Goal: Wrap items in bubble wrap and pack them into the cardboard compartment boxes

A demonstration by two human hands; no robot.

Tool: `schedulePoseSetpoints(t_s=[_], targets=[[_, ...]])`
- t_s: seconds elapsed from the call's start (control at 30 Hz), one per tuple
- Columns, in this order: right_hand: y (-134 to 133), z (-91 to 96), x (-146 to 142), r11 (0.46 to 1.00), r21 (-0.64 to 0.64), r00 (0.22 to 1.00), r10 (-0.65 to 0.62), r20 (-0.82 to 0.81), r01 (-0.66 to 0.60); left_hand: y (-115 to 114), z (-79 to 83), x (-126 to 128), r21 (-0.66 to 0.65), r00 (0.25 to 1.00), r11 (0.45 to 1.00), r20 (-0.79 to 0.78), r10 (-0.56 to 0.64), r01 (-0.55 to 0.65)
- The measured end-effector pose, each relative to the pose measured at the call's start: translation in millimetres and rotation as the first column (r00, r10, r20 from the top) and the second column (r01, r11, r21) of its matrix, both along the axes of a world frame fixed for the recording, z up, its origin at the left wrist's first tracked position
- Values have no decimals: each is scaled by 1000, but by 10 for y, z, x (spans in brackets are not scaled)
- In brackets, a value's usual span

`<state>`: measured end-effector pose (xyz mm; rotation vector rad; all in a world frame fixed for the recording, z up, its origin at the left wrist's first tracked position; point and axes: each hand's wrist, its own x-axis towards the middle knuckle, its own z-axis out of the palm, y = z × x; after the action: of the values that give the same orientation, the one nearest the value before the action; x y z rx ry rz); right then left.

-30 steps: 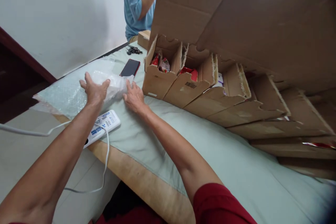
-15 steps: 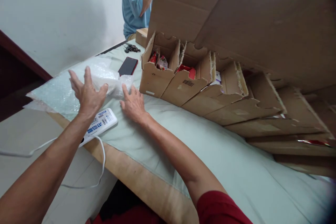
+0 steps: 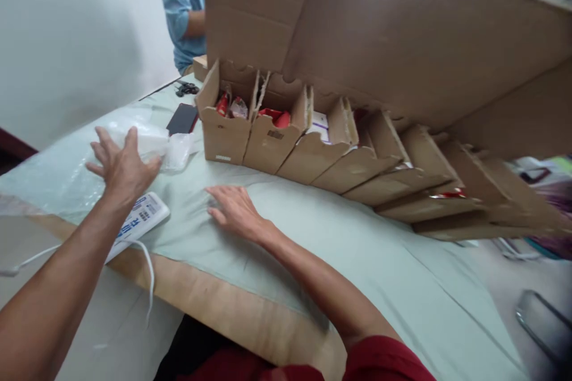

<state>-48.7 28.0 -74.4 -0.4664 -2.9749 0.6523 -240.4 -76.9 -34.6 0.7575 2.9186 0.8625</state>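
Observation:
My left hand [image 3: 121, 162] is open with fingers spread, over or against the clear bubble wrap [image 3: 58, 161] at the left of the table. I cannot tell how firmly it touches. A bunched wrapped bundle [image 3: 177, 152] lies at the right end of the bubble wrap. Below my left wrist sits a white box-shaped device with blue lettering [image 3: 142, 214] and a white cable. My right hand [image 3: 235, 208] is low over the pale green cloth [image 3: 277, 238], its fingers stretched out to the left and nothing in it.
A row of cardboard bins [image 3: 227, 140] holding red and white packets stands along the back, before a tall cardboard panel [image 3: 357, 30]. A phone [image 3: 182, 119] and dark keys [image 3: 186, 89] lie behind the bubble wrap. A person in a blue shirt [image 3: 181, 12] is beyond. The wooden table edge [image 3: 201, 289] runs in front.
The view has turned to the right. My right hand has drawn back from the wrapped bundle toward me, onto the bare cloth. My left hand stays spread at the bubble wrap.

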Motion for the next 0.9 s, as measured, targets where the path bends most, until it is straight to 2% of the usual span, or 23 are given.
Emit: schedulePoseSetpoints(t_s=[0.13,0.2,0.23,0.3,0.37,0.4,0.43,0.5,0.53,0.57,0.63,0.67,0.7,0.77,0.9], targets=[[-18,-3,973,990,-122,995,-76,-68,68,-11,48,247,68,995,997,-90,-40,46],[-37,-24,1499,974,-167,980,-172,-104,154,-25,34,541,163,980,976,-161,-119,145],[-37,-32,1767,962,-184,967,-226,-121,202,-36,-2,742,210,957,948,-214,-195,240],[17,-17,2313,931,-189,926,-343,-158,312,-68,-146,1236,283,859,834,-359,-366,473],[181,82,2880,877,-130,850,-481,-216,464,-113,-384,1778,284,731,686,-414,-542,670],[310,169,3168,826,-76,789,-557,-259,558,-138,-528,2031,255,683,641,-397,-613,724],[466,279,3454,749,-12,708,-632,-315,663,-162,-682,2253,205,634,605,-367,-681,769],[836,536,3989,535,109,521,-722,-455,838,-207,-981,2565,177,597,575,-349,-722,799],[1031,664,4221,409,159,429,-738,-521,898,-227,-1111,2651,162,580,563,-350,-735,811],[1220,778,4420,300,218,371,-749,-549,929,-244,-1218,2695,147,557,545,-367,-745,826],[1554,936,4704,132,335,301,-796,-525,933,-269,-1351,2700,130,516,513,-415,-749,849],[1690,976,4789,90,385,284,-828,-484,918,-277,-1378,2682,133,507,504,-432,-745,853],[1802,993,4841,68,423,270,-858,-438,903,-283,-1384,2664,143,508,501,-442,-739,853],[1961,980,4873,55,462,249,-896,-369,885,-289,-1353,2646,172,524,505,-446,-726,846],[2060,915,4834,73,459,283,-869,-406,885,-295,-1280,2670,196,530,500,-452,-717,844]])
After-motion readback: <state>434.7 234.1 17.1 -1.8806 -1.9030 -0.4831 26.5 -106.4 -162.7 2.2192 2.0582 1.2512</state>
